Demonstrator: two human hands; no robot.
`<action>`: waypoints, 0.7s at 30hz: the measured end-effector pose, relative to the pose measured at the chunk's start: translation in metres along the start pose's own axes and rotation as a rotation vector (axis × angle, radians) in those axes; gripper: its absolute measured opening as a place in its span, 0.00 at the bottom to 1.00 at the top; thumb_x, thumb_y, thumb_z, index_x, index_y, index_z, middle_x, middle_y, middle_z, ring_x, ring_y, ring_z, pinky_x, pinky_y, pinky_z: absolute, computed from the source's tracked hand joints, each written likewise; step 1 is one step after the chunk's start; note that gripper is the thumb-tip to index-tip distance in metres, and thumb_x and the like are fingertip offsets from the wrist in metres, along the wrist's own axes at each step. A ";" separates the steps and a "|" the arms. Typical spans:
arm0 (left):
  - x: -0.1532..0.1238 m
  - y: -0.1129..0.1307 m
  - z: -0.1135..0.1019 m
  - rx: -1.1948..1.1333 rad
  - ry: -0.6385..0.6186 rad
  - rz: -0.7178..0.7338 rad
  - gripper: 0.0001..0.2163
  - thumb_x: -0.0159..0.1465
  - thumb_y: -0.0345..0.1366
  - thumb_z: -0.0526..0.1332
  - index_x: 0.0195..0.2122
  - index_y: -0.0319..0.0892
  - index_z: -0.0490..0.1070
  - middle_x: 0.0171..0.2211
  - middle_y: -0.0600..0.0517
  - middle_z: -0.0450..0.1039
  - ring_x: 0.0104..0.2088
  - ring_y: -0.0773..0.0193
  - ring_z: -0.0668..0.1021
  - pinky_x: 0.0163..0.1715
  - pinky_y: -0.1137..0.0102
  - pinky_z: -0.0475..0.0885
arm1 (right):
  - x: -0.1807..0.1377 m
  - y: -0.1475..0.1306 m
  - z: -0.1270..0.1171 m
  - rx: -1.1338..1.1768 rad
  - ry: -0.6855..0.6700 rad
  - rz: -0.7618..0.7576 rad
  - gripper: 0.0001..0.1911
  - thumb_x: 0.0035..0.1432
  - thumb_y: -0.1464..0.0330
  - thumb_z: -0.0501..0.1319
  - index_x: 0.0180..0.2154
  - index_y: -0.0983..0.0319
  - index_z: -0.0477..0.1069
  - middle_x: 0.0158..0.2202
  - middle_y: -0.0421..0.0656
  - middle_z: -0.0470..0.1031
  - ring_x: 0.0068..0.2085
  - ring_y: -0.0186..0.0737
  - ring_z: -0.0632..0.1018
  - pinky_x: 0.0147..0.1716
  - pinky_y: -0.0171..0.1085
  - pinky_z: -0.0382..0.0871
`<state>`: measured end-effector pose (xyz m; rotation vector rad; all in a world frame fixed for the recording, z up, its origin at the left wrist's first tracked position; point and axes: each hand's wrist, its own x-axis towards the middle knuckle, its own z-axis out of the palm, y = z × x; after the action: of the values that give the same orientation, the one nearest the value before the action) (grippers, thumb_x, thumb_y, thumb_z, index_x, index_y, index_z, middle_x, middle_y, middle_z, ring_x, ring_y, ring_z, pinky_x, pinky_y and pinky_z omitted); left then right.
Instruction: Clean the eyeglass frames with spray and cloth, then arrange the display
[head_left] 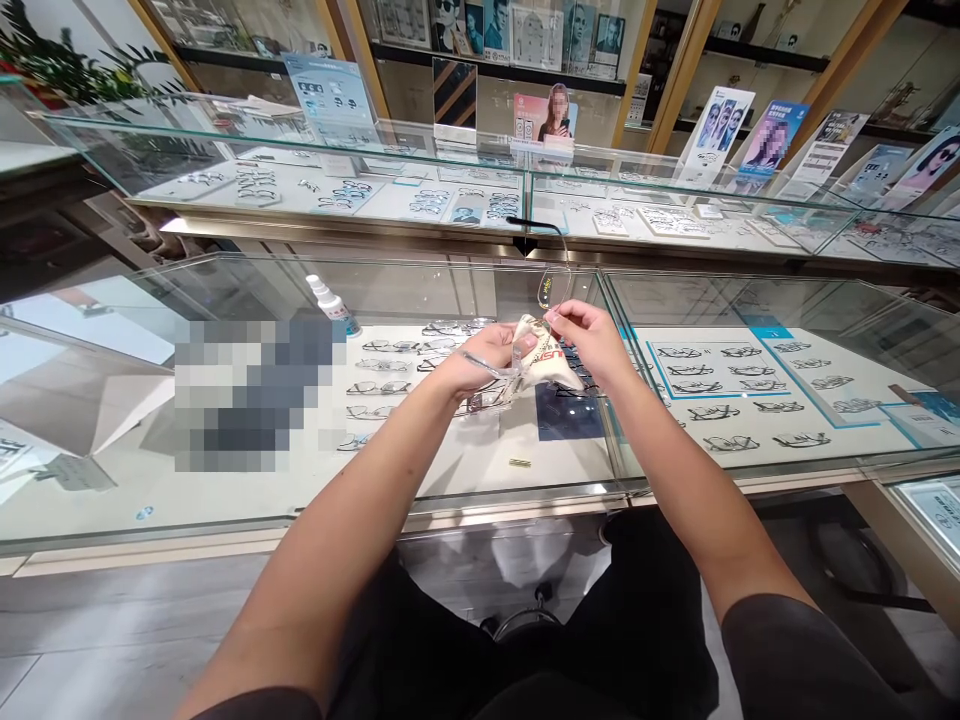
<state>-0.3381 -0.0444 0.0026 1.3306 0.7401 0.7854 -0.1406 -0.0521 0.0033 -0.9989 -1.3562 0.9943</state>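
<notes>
A cream cloth [551,368] with red lettering is bunched in my left hand [491,352], whose fingers are closed around it. Above the cloth rises a pair of thin-rimmed eyeglasses [568,262]; one temple with a dark tip points up and away, and a yellow-marked label shows at a lens. My right hand [589,335] pinches the eyeglasses close to the cloth, its fingertips meeting my left hand's work. A clear, shiny strip [484,366] crosses near my left wrist; whether it belongs to the same eyeglasses I cannot tell. The cloth hides part of the frame.
Under my hands is a glass display counter [480,492] with rows of eyeglasses inside. A white spray bottle [332,304] stands left, beside a pixelated patch. At far left lies an open white box [75,385]. Behind runs a second glass case [337,150] with upright cards on top.
</notes>
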 end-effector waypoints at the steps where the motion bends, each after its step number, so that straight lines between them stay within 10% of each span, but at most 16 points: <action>1: 0.000 0.000 0.000 -0.008 -0.003 0.003 0.24 0.47 0.50 0.83 0.30 0.39 0.74 0.26 0.55 0.69 0.26 0.70 0.66 0.27 0.73 0.59 | 0.000 0.001 0.000 -0.004 -0.007 -0.002 0.23 0.50 0.46 0.76 0.31 0.58 0.79 0.32 0.40 0.78 0.35 0.38 0.73 0.35 0.38 0.69; 21: -0.001 0.001 0.002 0.109 0.045 0.012 0.23 0.48 0.48 0.81 0.25 0.39 0.71 0.25 0.54 0.68 0.26 0.69 0.66 0.27 0.71 0.59 | -0.001 -0.001 -0.004 -0.066 0.038 -0.051 0.24 0.50 0.44 0.76 0.29 0.58 0.81 0.30 0.41 0.79 0.34 0.39 0.72 0.37 0.41 0.69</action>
<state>-0.3373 -0.0462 0.0039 1.4199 0.8217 0.7959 -0.1369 -0.0537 0.0044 -1.0232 -1.3839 0.8932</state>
